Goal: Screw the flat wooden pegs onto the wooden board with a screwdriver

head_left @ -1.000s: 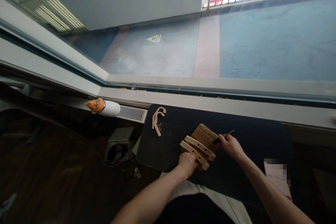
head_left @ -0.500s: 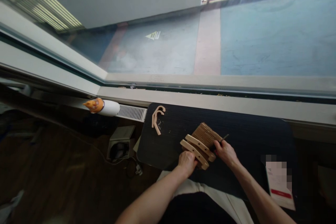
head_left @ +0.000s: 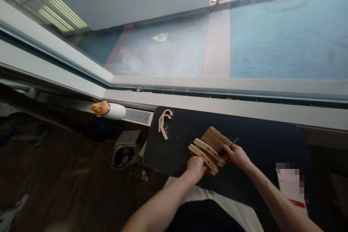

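Observation:
My left hand [head_left: 197, 169] is closed on the near end of a small wooden piece, which has a brown ribbed slab [head_left: 214, 138] and two pale curved bars with dark holes, a near bar [head_left: 201, 156] and a far bar [head_left: 207, 147]. At its right side, my right hand [head_left: 237, 156] is closed around a thin dark tool [head_left: 235, 141], its tip pointing up and right. The tool's kind cannot be made out. Further left on the black table [head_left: 185, 123] lie pale wooden hook-shaped parts [head_left: 162, 125], with small metal bits [head_left: 166, 129] beside them.
A phone-like object with a pale, partly blurred screen [head_left: 292, 185] lies at the table's right. Beyond the table runs a window sill [head_left: 231, 110]. On the left are a white bottle with an orange top [head_left: 115, 111], a vent grille [head_left: 138, 116] and an open box [head_left: 126, 148] with cables.
The view has shifted slightly, so everything sits a little further right. Both hands keep their holds, and the wooden piece stays in about the same place on the table.

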Available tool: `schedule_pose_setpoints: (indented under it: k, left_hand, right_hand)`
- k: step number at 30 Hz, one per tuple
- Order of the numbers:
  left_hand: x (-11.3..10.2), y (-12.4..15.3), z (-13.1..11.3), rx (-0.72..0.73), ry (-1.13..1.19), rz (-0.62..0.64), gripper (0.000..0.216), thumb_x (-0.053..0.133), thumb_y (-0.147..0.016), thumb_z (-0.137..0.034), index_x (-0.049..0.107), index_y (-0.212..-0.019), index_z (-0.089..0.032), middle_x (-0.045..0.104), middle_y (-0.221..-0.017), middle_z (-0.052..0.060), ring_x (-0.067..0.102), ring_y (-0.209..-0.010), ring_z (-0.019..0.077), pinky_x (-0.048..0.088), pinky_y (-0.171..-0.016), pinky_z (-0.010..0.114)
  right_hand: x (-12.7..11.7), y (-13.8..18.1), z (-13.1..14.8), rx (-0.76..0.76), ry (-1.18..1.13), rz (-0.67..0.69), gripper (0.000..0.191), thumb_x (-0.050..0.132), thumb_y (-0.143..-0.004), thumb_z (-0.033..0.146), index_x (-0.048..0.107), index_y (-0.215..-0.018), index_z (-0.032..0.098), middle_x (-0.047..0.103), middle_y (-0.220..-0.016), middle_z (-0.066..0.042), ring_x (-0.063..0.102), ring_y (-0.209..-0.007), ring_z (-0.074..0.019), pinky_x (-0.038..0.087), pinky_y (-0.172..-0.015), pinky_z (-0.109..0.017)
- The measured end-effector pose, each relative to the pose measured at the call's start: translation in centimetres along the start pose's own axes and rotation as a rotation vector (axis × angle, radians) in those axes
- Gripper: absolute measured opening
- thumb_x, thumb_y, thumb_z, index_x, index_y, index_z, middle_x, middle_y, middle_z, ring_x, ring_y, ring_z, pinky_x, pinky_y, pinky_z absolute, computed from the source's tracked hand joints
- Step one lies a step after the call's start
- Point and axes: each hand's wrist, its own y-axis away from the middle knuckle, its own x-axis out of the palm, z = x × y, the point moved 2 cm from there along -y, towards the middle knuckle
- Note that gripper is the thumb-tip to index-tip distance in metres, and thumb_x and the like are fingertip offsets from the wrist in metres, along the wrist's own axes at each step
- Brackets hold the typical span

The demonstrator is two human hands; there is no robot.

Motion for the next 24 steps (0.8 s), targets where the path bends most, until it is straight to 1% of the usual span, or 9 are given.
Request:
schedule_pose_setpoints:
  k: [2,5,7,10,12,14,18,20,24]
  left_hand:
    - [0.1,-0.1,0.0,-0.004,0.002,-0.003,0.026,0.058,-0.081,-0.029,0.071,-0.098,-0.014,0.072,-0.098,0.013,0.067,-0.096,0.0259,0.052,-0.084,0.031]
    - [0.3,-0.2,0.0,-0.001,0.007,-0.003,0.027,0.057,-0.082,-0.03,0.07,-0.101,-0.015,0.072,-0.101,0.012,0.067,-0.098,0.0255,0.052,-0.086,0.031]
    - [0.4,-0.4,0.0,0.002,0.011,-0.001,0.028,0.056,-0.083,-0.03,0.07,-0.103,-0.016,0.071,-0.102,0.012,0.066,-0.099,0.025,0.051,-0.087,0.031]
    - [0.3,-0.4,-0.1,0.004,0.013,0.002,0.028,0.056,-0.083,-0.029,0.07,-0.103,-0.017,0.071,-0.102,0.012,0.067,-0.098,0.0248,0.051,-0.087,0.031]
    - [0.3,-0.4,-0.2,0.001,0.013,0.002,0.028,0.056,-0.082,-0.028,0.07,-0.103,-0.016,0.071,-0.102,0.012,0.067,-0.098,0.025,0.051,-0.087,0.031]
    - [0.3,-0.4,-0.2,-0.004,0.013,0.004,0.027,0.055,-0.082,-0.028,0.07,-0.102,-0.016,0.072,-0.101,0.012,0.067,-0.098,0.0253,0.052,-0.087,0.031]
    - [0.3,-0.3,-0.3,-0.008,0.02,0.003,0.028,0.055,-0.083,-0.029,0.07,-0.103,-0.016,0.071,-0.102,0.012,0.066,-0.099,0.0253,0.051,-0.087,0.031]
    - [0.2,-0.3,-0.4,-0.01,0.024,0.002,0.029,0.055,-0.083,-0.029,0.07,-0.104,-0.016,0.071,-0.103,0.012,0.066,-0.099,0.0253,0.051,-0.087,0.031]
    - [0.0,-0.2,-0.5,-0.01,0.027,0.009,0.028,0.055,-0.082,-0.028,0.07,-0.103,-0.016,0.071,-0.102,0.011,0.066,-0.099,0.025,0.051,-0.088,0.031]
  right_hand:
    - [-1.3,-0.4,0.5,-0.001,-0.026,-0.007,0.026,0.048,-0.086,0.037,0.061,-0.075,0.017,0.07,-0.06,-0.007,0.066,-0.053,-0.0169,0.05,-0.051,-0.024]
    - [-2.6,-0.6,0.9,-0.006,-0.042,-0.096,0.028,0.043,-0.088,0.039,0.061,-0.085,0.017,0.073,-0.073,-0.008,0.069,-0.065,-0.0166,0.051,-0.058,-0.024]
    - [-1.9,-0.3,0.7,0.007,-0.024,-0.103,0.024,0.047,-0.085,0.037,0.061,-0.08,0.018,0.071,-0.064,-0.006,0.068,-0.061,-0.0181,0.05,-0.056,-0.025]
    - [-0.2,0.2,0.2,0.01,-0.029,-0.049,0.021,0.05,-0.083,0.036,0.06,-0.076,0.019,0.068,-0.056,-0.004,0.067,-0.055,-0.0181,0.049,-0.053,-0.025]
    - [-0.1,0.0,0.2,0.007,-0.045,-0.013,0.022,0.05,-0.084,0.036,0.059,-0.073,0.019,0.067,-0.054,-0.005,0.065,-0.05,-0.0177,0.049,-0.051,-0.026]
    - [-1.2,-0.6,0.3,0.0,-0.065,-0.015,0.024,0.049,-0.085,0.037,0.058,-0.073,0.018,0.069,-0.058,-0.006,0.066,-0.052,-0.0172,0.05,-0.051,-0.025]
    - [-2.9,-1.0,0.3,-0.002,-0.08,-0.123,0.026,0.043,-0.088,0.039,0.058,-0.083,0.018,0.071,-0.068,-0.006,0.068,-0.062,-0.0163,0.051,-0.057,-0.024]
    - [-2.0,-0.6,-0.1,0.002,-0.07,-0.126,0.023,0.047,-0.086,0.039,0.058,-0.085,0.019,0.069,-0.064,-0.004,0.067,-0.06,-0.0168,0.05,-0.055,-0.024]
    - [-0.3,0.1,-0.4,0.0,-0.082,-0.028,0.02,0.05,-0.083,0.035,0.058,-0.078,0.018,0.064,-0.051,-0.002,0.063,-0.048,-0.0172,0.049,-0.049,-0.026]
